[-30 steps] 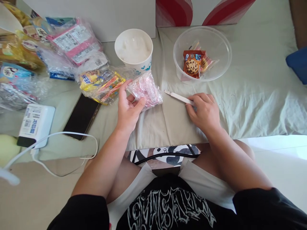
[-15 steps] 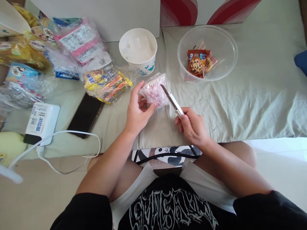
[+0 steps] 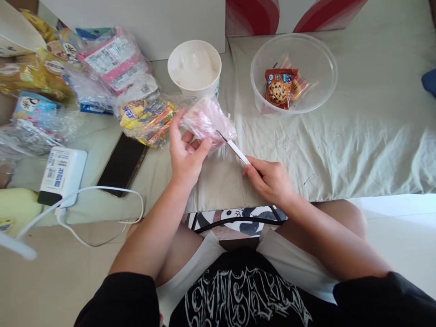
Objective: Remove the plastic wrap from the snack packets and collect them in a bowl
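A pink packet in clear plastic wrap [image 3: 207, 119] is gripped at its left side by my left hand [image 3: 187, 152], thumb in front and fingers behind. What is inside the wrap I cannot make out. My right hand [image 3: 269, 178] is closed round the white handle of a utility knife [image 3: 238, 152]. The knife's blade is out and its tip lies against the lower right part of the wrap; whether it has gone through I cannot tell. Just behind the packet stands a white paper tub [image 3: 194, 86] with clear plastic inside it.
Right of the tub, a clear round plastic bowl [image 3: 327, 84] holds a brown cookie packet [image 3: 279, 88] and other wrapped snacks. Snack bags [image 3: 146, 116], a black phone [image 3: 123, 161] and a white power bank [image 3: 64, 170] with a cable [image 3: 112, 187] lie to the left.
My left hand has moved left and tipped the packet up, turning it. The knife has come lower and to the left, so its tip now meets the wrap.
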### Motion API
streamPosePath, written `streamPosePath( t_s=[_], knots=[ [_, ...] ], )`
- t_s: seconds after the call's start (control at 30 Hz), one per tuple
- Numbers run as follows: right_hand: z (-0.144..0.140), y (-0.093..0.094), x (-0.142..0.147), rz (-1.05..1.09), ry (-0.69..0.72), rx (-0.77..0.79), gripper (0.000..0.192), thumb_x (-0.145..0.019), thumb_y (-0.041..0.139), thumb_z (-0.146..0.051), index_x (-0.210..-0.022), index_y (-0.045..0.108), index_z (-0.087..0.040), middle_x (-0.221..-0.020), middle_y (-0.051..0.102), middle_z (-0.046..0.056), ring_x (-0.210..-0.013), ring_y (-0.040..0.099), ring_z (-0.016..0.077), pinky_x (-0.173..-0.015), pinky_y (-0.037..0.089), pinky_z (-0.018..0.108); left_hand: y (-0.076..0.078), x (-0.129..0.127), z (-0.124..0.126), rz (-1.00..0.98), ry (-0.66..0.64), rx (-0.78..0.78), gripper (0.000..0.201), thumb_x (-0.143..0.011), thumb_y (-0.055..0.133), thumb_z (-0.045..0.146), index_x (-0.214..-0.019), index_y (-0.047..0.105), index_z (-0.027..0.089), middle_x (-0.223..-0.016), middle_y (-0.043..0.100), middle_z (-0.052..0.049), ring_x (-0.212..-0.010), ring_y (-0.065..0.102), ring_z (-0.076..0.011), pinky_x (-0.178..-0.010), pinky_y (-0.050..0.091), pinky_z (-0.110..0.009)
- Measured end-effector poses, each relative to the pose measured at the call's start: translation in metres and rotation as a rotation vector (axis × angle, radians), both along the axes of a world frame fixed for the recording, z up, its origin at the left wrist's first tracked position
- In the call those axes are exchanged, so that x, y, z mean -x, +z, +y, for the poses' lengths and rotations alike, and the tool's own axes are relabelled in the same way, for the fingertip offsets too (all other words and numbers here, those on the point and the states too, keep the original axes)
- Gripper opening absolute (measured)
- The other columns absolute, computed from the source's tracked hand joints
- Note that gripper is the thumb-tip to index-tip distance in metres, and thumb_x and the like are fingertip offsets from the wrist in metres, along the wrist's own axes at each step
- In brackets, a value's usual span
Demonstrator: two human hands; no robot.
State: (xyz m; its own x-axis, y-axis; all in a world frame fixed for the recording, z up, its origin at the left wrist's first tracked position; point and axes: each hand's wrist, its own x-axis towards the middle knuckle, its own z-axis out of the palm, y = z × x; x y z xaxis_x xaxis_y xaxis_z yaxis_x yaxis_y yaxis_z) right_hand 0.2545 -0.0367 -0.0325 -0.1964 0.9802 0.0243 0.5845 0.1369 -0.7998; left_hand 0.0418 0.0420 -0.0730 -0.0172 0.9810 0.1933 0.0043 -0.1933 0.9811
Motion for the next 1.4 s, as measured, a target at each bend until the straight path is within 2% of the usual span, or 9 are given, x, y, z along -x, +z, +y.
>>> streamPosePath(
  t_s=[0.23, 0.4, 0.5, 0.67, 0.8, 0.97, 1.1, 1.23, 1.4],
  knots=[
    [0.003, 0.003, -0.017, -0.064, -0.078, -0.066, 0.025, -0.099, 0.051, -0.03, -0.088, 0.072, -0.021, -0.057, 0.055, -0.002, -0.049, 0.046, 0.0116, -0.054, 0.038, 0.026, 0.012, 0.024, 0.01, -0.067, 0.082, 0.146, 0.067, -0.082, 0.082, 0.063, -0.136, 0.043, 0.054, -0.133, 0.064, 0.005, -0.118, 0.068, -0.0205, -0.08, 0.066, -0.036],
    [0.016, -0.013, -0.04, -0.296, -0.308, -0.317, 0.024, -0.095, 0.057, -0.031, -0.1, 0.079, -0.022, -0.089, 0.072, 0.007, -0.07, 0.063, 0.0194, -0.063, 0.048, 0.033, 0.006, 0.014, 0.003, 0.122, 0.109, 0.002, 0.077, -0.077, 0.078, 0.077, -0.135, 0.041, 0.044, -0.133, 0.063, -0.006, -0.122, 0.068, -0.0267, -0.087, 0.064, -0.044],
    [0.024, -0.027, -0.049, -0.435, -0.335, -0.35, 0.024, -0.094, 0.058, -0.031, -0.101, 0.079, -0.023, -0.095, 0.07, 0.01, -0.082, 0.065, 0.0244, -0.068, 0.051, 0.037, 0.001, -0.004, -0.011, 0.205, 0.043, -0.059, 0.079, -0.075, 0.074, 0.083, -0.13, 0.041, 0.035, -0.12, 0.065, -0.008, -0.108, 0.072, -0.0255, -0.086, 0.063, -0.042],
    [0.027, -0.03, -0.052, -0.486, -0.381, -0.334, 0.027, -0.093, 0.058, -0.028, -0.111, 0.077, -0.021, -0.099, 0.069, 0.012, -0.093, 0.064, 0.0306, -0.088, 0.053, 0.05, 0.004, -0.017, -0.039, 0.315, -0.15, -0.006, 0.057, -0.087, 0.069, 0.072, -0.118, 0.045, 0.031, -0.088, 0.063, 0.001, -0.073, 0.068, -0.0169, -0.068, 0.058, -0.034],
    [0.022, -0.019, -0.046, -0.222, -0.205, -0.371, 0.031, -0.095, 0.05, -0.024, -0.117, 0.072, -0.02, -0.11, 0.073, 0.013, -0.102, 0.069, 0.029, -0.093, 0.054, 0.048, 0.01, -0.007, -0.04, 0.521, -0.091, -0.08, 0.053, -0.086, 0.068, 0.07, -0.111, 0.053, 0.026, -0.111, 0.068, -0.008, -0.102, 0.069, -0.0244, -0.083, 0.059, -0.04],
    [0.014, -0.015, -0.031, -0.046, 0.056, -0.312, 0.042, -0.094, 0.062, -0.041, -0.131, 0.063, -0.022, -0.122, 0.076, 0.013, -0.114, 0.071, 0.0299, -0.098, 0.057, 0.046, 0.005, 0.002, -0.029, 0.391, -0.136, -0.072, 0.064, -0.086, 0.071, 0.07, -0.132, 0.051, 0.03, -0.13, 0.065, -0.011, -0.114, 0.068, -0.0259, -0.087, 0.061, -0.039],
    [0.013, -0.017, -0.025, -0.044, 0.035, -0.245, 0.042, -0.092, 0.059, -0.026, -0.134, 0.061, -0.022, -0.102, 0.076, 0.007, -0.099, 0.073, 0.0236, -0.093, 0.058, 0.04, 0.005, 0.006, -0.023, 0.406, -0.093, -0.065, 0.06, -0.089, 0.072, 0.058, -0.138, 0.05, 0.03, -0.131, 0.065, -0.01, -0.099, 0.071, -0.0216, -0.08, 0.06, -0.036],
    [0.015, -0.016, -0.03, -0.064, -0.027, -0.222, 0.05, -0.084, 0.054, -0.016, -0.133, 0.064, -0.024, -0.09, 0.07, 0.003, -0.087, 0.069, 0.0214, -0.088, 0.058, 0.04, 0.01, 0.015, -0.015, 0.456, 0.029, -0.119, 0.04, -0.092, 0.069, 0.041, -0.128, 0.059, 0.029, -0.126, 0.068, -0.007, -0.112, 0.068, -0.0257, -0.099, 0.059, -0.044],
    [0.015, -0.011, -0.028, -0.045, 0.023, -0.262, 0.027, -0.085, 0.056, -0.02, -0.107, 0.071, -0.024, -0.116, 0.073, 0.01, -0.107, 0.071, 0.0255, -0.096, 0.057, 0.045, 0.013, 0.023, -0.007, 0.477, 0.047, -0.186, 0.049, -0.081, 0.075, 0.031, -0.128, 0.063, 0.03, -0.13, 0.068, -0.007, -0.122, 0.065, -0.0295, -0.108, 0.056, -0.05]
  ],
)
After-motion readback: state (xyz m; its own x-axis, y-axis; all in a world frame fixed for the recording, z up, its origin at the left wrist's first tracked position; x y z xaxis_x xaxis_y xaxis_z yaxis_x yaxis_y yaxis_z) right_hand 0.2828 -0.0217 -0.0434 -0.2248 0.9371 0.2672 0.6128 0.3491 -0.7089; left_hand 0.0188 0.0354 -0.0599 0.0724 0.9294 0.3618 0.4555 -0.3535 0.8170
